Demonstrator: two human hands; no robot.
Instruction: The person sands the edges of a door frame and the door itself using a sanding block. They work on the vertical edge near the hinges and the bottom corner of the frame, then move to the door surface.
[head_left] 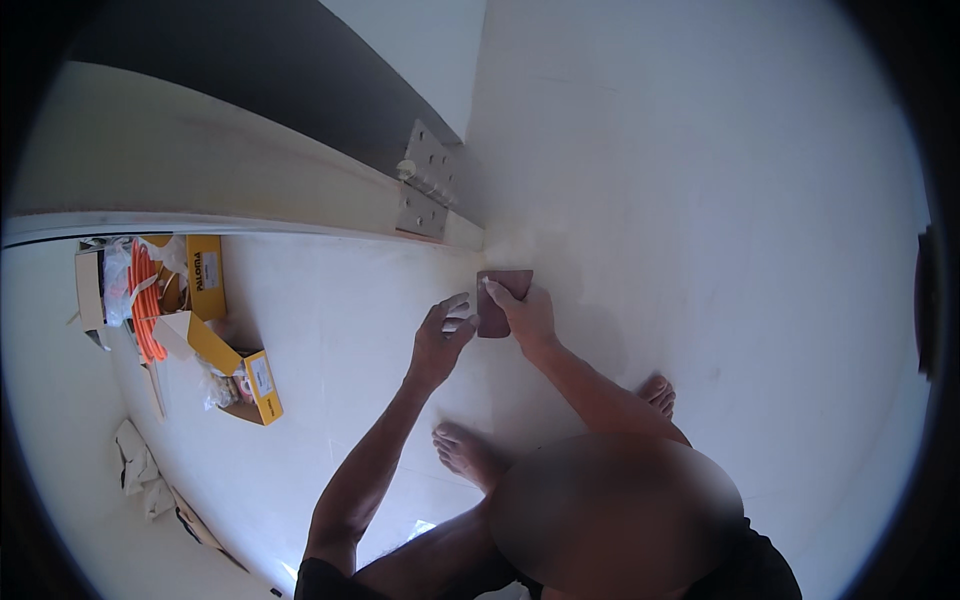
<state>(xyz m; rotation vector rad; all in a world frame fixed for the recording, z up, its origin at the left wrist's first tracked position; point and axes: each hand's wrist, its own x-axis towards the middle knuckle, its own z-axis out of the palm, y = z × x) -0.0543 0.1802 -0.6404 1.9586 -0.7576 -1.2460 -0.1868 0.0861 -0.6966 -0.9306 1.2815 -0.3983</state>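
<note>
A small dark reddish-brown sheet, which looks like sandpaper, is in my right hand. The right thumb lies flat on its upper face, and the other fingers are hidden beneath it. My left hand is just left of the sheet, with its fingers bent and apart and white dust on the tips. Whether the left thumb touches the sheet's edge I cannot tell. Just beyond my hands is the end of a pale door or frame edge with a metal hinge fixed on it.
Open yellow boxes stand at the left, beside a coiled orange hose or cable and plastic bags. A crumpled pale cloth or paper lies farther down that side. My bare feet are on the pale, dusty floor.
</note>
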